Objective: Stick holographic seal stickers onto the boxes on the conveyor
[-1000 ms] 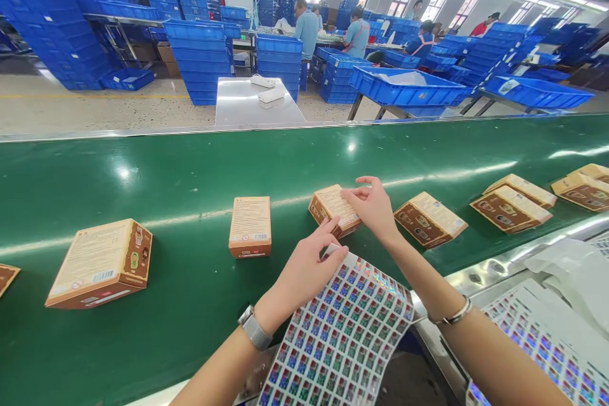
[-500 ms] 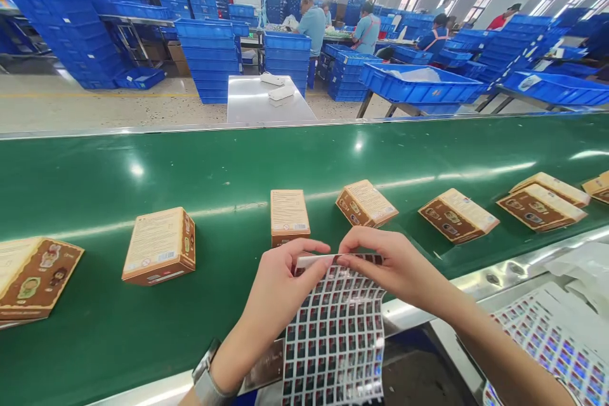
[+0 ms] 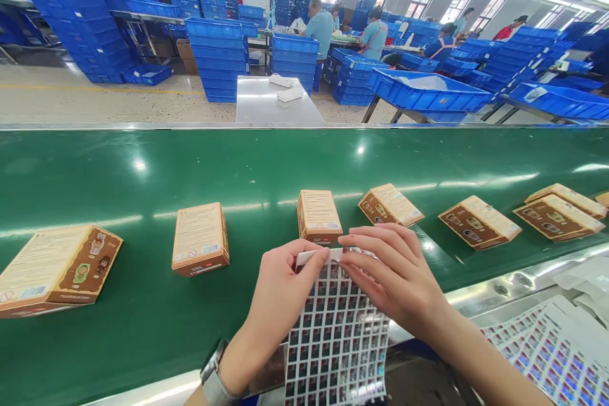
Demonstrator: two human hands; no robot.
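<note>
Sticker sheet (image 3: 335, 336) pinched at top edge by L hand (image 3: 280, 288); R hand (image 3: 397, 279) alongside, grip unclear.

From my remote seat, I see the left hand (image 3: 276, 292) at six o'clock pinching the top edge of a sticker sheet (image 3: 328, 342). The right hand (image 3: 406, 273), between four and five, reaches over that edge. Brown-and-cream boxes (image 3: 200, 235) lie along a green belt (image 3: 114, 184); blue crates (image 3: 66, 19) stack up at ten.

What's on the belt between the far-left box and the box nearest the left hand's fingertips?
One printed box lies between them on the green belt, in the head view.
</note>
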